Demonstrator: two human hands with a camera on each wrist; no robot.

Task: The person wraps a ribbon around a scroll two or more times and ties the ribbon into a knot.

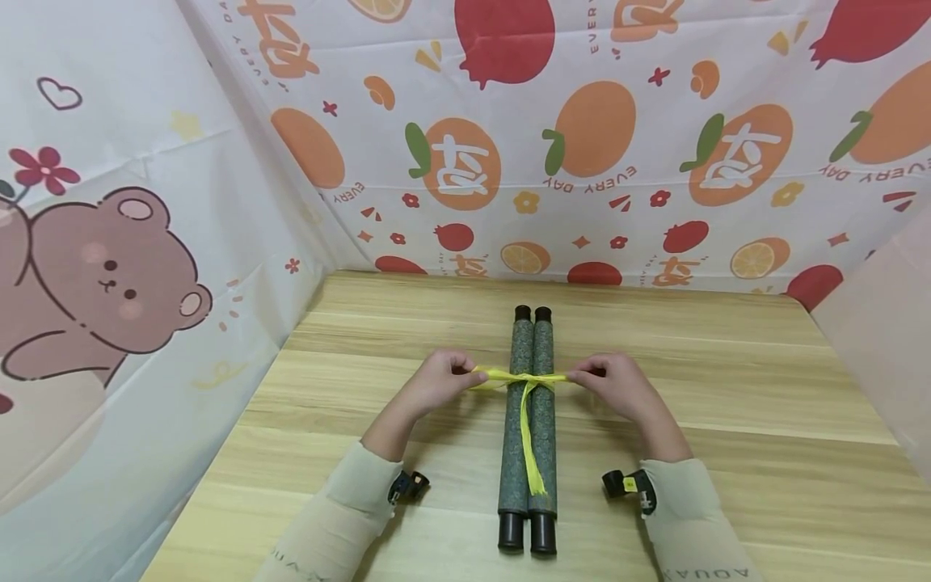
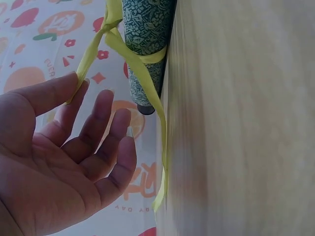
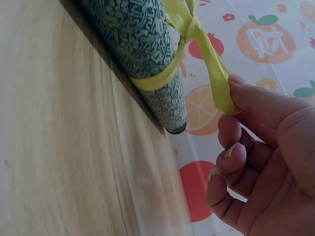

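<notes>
A green patterned scroll [image 1: 515, 461], rolled from both ends into two side-by-side rolls with dark end knobs, lies lengthwise on the table. A yellow ribbon [image 1: 533, 453] is wrapped round it and crosses in a knot or bow on top. On the left, my left hand [image 1: 436, 381] pinches one part of the ribbon between thumb and index finger, the other fingers loosely bent. Opposite it, my right hand [image 1: 617, 386] pinches a looped part [image 3: 216, 83] of the ribbon. One ribbon tail hangs down over the rolls; another [image 2: 160, 132] trails beside them in the left wrist view.
The wooden table [image 1: 727, 501] extends on both sides of the scroll. A fruit-print cloth [image 1: 509, 186] hangs behind its back edge, and a bear-print cloth [image 1: 167, 404] hangs at the left. Small dark cameras are strapped at both sleeve cuffs.
</notes>
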